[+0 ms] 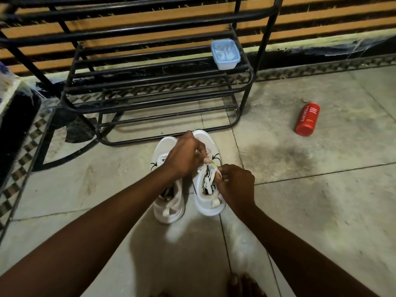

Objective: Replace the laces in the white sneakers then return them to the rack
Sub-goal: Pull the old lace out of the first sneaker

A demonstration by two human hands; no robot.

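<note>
Two white sneakers stand side by side on the tiled floor, toes toward the black metal rack (246,97). The left sneaker (169,202) is partly covered by my left forearm. Over the right sneaker (211,203) both hands work at the white lace (207,181), which lies loosely threaded across its tongue. My left hand (184,157) pinches a lace end with a yellowish tip near the upper eyelets. My right hand (233,185) grips the lace at the shoe's right side.
A pale blue plastic box (225,54) with white contents sits on the rack's top right corner. A red foam body wash bottle (306,118) lies on the floor to the right. Dark furniture stands at the far left. My toes (242,284) show at the bottom.
</note>
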